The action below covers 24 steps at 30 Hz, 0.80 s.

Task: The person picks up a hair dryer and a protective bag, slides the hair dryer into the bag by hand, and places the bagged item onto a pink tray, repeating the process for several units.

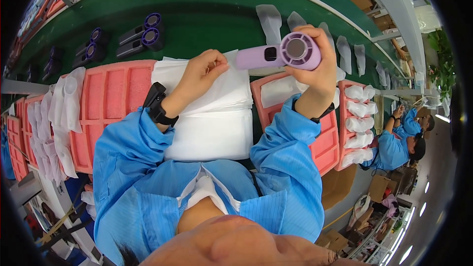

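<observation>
A lilac handheld fan [256, 58] with a round ringed head is gripped by my right hand [320, 64], its fingers wrapped round the head. The fan's handle points left, above a stack of thin white pouches [209, 135] in front of my chest. Over the upper part of that stack is my left hand [204, 71], with thumb and fingers pinched together. A pouch corner lies right beside those fingertips, but whether they hold it I cannot make out.
Pink compartment trays [106, 88] flank the stack, and the right-hand tray [343, 118] holds wrapped items. Dark purple fans [152, 37] lie on the green conveyor belt [207, 19] at left; wrapped pieces [269, 22] lie at right. Co-workers in blue [396, 148] are at far right.
</observation>
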Motion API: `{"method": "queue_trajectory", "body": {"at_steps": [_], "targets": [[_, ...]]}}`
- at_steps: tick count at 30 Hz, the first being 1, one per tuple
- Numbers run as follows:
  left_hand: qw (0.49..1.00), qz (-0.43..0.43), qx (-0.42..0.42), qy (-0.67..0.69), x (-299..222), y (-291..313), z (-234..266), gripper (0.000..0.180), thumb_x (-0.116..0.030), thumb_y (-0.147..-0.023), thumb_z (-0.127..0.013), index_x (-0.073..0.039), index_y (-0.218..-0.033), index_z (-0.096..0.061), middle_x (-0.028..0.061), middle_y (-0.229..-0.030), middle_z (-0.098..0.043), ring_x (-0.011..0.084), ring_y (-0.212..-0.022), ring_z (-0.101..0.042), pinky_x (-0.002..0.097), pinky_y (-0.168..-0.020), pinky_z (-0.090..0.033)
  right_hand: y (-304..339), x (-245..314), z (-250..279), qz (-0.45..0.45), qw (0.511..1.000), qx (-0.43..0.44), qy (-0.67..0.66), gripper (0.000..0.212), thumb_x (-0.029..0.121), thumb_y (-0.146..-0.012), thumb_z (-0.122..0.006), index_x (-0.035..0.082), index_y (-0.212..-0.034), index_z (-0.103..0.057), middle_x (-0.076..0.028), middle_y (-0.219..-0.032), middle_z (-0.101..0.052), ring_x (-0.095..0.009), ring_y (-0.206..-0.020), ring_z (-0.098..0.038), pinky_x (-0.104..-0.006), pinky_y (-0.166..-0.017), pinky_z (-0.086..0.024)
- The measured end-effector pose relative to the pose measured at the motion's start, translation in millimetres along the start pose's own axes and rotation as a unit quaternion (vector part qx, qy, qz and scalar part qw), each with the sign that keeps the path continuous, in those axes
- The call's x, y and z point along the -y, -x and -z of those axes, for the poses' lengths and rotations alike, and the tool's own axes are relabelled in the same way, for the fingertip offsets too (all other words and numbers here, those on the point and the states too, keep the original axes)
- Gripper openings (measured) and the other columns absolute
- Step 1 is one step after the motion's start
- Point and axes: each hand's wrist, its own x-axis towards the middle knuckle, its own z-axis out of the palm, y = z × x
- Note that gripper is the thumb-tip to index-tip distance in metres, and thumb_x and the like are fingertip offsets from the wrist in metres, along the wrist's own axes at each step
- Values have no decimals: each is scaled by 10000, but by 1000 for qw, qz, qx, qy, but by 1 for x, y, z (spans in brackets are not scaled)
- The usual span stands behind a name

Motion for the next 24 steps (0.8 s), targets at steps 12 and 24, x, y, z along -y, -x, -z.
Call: {"method": "queue_trajectory", "body": {"at_steps": [12,24], "targets": [[940,-45,-207,269,-71,5,27,66,-101,-944,-546,-52,-989,-543,-17,-842,-578,64,-727,-523,214,-644,-424,-16,4,-106,144,987,53,55,656,37,-528,-796,19,-1142,-567,-124,-1058,-525,-256,-914,-573,-314,-784,-480],[936,-241,-133,-217,-69,23,9,280,67,-674,-697,-48,-927,-662,99,-1000,-593,211,-860,-582,289,-704,-471,-13,-8,-121,185,959,-49,210,744,31,-542,-802,35,-1234,-526,-138,-1089,-480,-279,-893,-556,-327,-666,-506]]}}
